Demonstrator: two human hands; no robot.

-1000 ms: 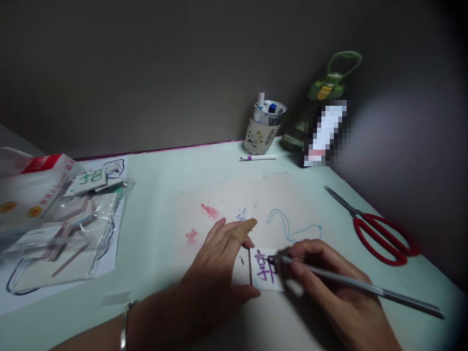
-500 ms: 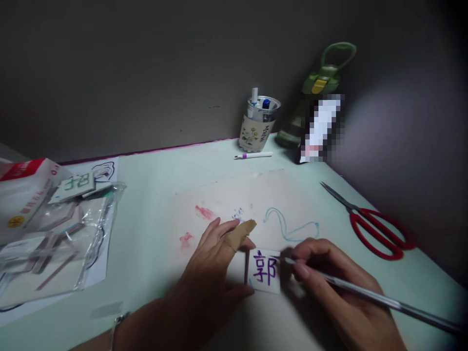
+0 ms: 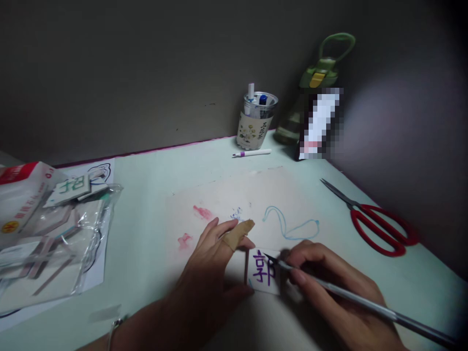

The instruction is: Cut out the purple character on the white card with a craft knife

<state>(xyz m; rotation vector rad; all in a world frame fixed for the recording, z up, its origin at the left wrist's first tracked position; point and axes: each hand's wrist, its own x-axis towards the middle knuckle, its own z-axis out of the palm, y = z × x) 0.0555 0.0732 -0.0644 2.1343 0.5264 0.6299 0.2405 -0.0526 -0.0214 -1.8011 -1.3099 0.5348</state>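
Note:
My left hand (image 3: 210,273), a plaster on its index finger, presses down flat beside a small white tile (image 3: 263,272) bearing a purple character, with fingertip and thumb at the tile's left edge. My right hand (image 3: 329,287) grips a long thin grey brush (image 3: 351,298) like a pen. The brush's dark tip rests on the upper right part of the character. The tile lies on a pale paper sheet (image 3: 256,204) stained with red and blue paint marks.
Red-handled scissors (image 3: 373,222) lie at the right. A cup of pens (image 3: 256,121), a loose white pen (image 3: 252,153) and a green bottle (image 3: 321,87) stand by the back wall. Clear plastic bags (image 3: 54,229) with wooden pieces and a green-lettered tile (image 3: 71,187) sit at left.
The brush tip has shifted a little left and up onto the character's right part. My view has drifted slightly, so everything sits a bit higher and further left in the frame.

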